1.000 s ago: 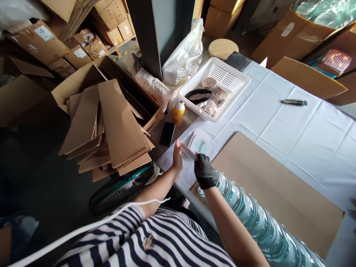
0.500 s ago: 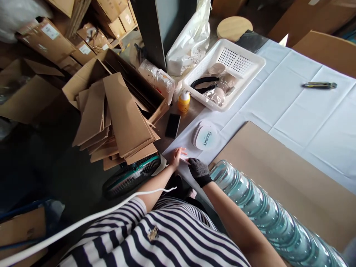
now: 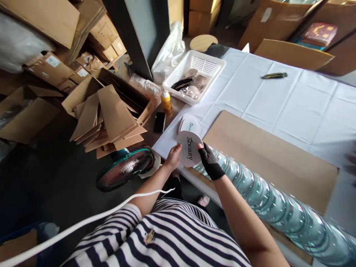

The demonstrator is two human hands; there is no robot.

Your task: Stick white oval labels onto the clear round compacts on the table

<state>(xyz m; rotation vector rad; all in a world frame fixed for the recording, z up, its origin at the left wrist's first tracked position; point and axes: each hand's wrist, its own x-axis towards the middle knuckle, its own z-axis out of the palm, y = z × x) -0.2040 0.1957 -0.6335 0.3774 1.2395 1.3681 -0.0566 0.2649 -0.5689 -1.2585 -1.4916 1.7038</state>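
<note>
Since half a second ago, both hands lifted a disc (image 3: 189,153): left hand (image 3: 172,157) and gloved right hand (image 3: 209,163) pinched its edges, near the stack (image 3: 189,124).

Storage room, dim at left, brighter at right. Dark floor (image 3: 50,185) at left carries stacked cardboard boxes (image 3: 52,66) and a fan (image 3: 125,168). Dark pillar (image 3: 139,33) rises at far centre. Desk (image 3: 292,104) at right wears a white cloth.
</note>
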